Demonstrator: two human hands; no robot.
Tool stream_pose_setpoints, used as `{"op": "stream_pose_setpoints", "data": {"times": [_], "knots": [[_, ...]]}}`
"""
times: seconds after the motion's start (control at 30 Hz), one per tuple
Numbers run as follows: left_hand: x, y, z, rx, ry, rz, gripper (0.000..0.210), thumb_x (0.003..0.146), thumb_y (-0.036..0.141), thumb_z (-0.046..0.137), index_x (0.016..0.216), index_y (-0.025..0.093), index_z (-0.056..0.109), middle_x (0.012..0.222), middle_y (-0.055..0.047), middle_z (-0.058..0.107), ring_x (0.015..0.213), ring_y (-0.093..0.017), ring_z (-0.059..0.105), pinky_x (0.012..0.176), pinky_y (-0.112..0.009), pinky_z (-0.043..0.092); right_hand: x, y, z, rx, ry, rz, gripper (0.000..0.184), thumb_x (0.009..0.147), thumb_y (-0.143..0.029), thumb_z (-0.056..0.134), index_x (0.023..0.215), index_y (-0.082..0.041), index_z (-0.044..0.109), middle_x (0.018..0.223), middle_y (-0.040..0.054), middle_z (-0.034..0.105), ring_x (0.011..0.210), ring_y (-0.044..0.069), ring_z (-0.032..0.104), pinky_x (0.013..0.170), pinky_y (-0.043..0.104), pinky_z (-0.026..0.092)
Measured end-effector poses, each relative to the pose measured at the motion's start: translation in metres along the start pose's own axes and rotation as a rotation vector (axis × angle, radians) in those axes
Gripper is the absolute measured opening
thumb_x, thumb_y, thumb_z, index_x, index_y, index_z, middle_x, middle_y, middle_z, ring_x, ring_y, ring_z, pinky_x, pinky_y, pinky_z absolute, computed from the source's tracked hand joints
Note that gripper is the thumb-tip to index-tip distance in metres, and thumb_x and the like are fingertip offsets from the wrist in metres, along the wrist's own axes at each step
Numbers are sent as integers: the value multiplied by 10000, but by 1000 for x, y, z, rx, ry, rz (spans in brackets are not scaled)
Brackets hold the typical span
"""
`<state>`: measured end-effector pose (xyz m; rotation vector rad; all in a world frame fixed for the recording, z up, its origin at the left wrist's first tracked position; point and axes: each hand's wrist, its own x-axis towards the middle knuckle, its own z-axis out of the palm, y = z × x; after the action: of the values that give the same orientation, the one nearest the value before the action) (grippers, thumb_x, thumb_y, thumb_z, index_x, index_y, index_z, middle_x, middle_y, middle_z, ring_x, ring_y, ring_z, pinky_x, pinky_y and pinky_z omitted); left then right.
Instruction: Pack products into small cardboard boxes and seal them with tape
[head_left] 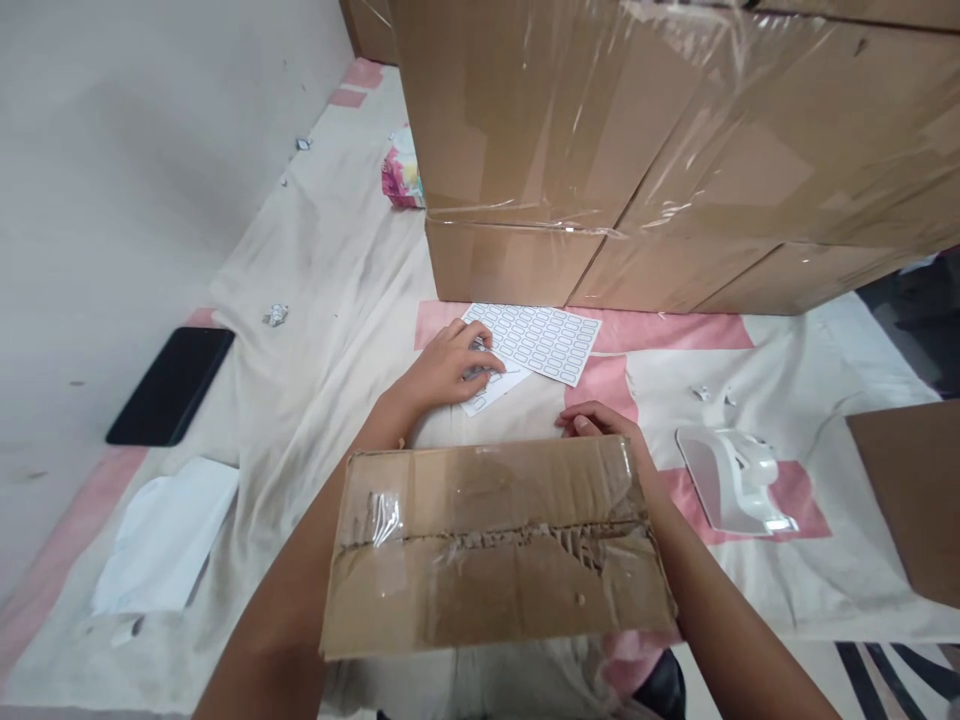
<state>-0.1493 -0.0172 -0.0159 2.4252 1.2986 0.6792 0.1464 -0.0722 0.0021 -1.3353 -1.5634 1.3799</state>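
Label sheets [551, 338] were laid on the cloth [319, 265] and touched by the left hand [451, 368], its grip held apart; whether the right hand [600, 418], partly hidden behind the box [495, 590], was closed could not be told.

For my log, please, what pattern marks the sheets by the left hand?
The sheets: rows of rounded outlines; head view.
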Motion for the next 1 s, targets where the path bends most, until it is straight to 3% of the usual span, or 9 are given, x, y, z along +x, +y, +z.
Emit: {"op": "stream_pose_setpoints", "data": {"times": [0.17, 0.33, 0.47, 0.67, 0.83, 0.9, 1.0], "knots": [[1, 4, -1, -23, 22, -18, 137, 834, 224, 616, 890, 237, 741, 1135, -62, 602, 1031, -240, 550, 949, -419, 416, -1, 2, -1, -1, -27, -5, 301, 944, -502, 628, 960, -217, 723, 900, 40, 705, 772, 180, 610, 686, 297, 461], [1, 7, -3, -116, -6, -52, 131, 870, 230, 536, 890, 228, 665, 1080, -32, 712, 1051, -228, 637, 957, -413, 388, -1, 2, -1, 0, -32, 8, 291, 958, -485, 611, 969, -215, 718, 857, 29, 689, 755, 174, 595, 680, 290, 452], [0, 8, -4, -251, 86, -77, 118, 852, 229, 521, 877, 222, 637, 1121, -28, 774, 1057, -227, 681, 1014, -428, 398, -1, 2, -1, -12, -35, 7, 290, 955, -479, 612, 970, -209, 717, 866, 32, 685, 772, 178, 597, 686, 290, 452], [3, 8, -15, -420, 265, -41, 112, 802, 292, 586, 737, 205, 613, 940, -65, 726, 949, -223, 645, 950, -413, 473, -3, 0, -2, -21, -31, -8, 291, 960, -472, 610, 967, -201, 717, 866, 30, 688, 770, 174, 607, 694, 287, 460], [-5, 21, -62, -527, 391, -115, 116, 840, 300, 674, 789, 203, 636, 801, -11, 647, 814, -176, 606, 804, -342, 478, -5, 1, -2, -21, 14, -43, 254, 954, -448, 639, 980, -206, 713, 847, 21, 682, 739, 166, 614, 661, 281, 458], [-12, 44, -92, -448, 382, -144, 112, 858, 298, 705, 811, 212, 652, 776, 10, 640, 769, -157, 576, 763, -326, 459, -8, -2, -3, -18, 89, -121, 224, 952, -420, 644, 989, -209, 707, 891, 31, 687, 768, 173, 631, 677, 292, 478], [-24, 99, -133, -219, 289, -157, 105, 918, 324, 673, 847, 248, 685, 773, 26, 647, 722, -146, 557, 704, -306, 439, -18, -11, -6, -61, 246, -358, 178, 978, -356, 604, 1038, -218, 699, 961, 52, 673, 837, 190, 639, 725, 329, 505]]}}
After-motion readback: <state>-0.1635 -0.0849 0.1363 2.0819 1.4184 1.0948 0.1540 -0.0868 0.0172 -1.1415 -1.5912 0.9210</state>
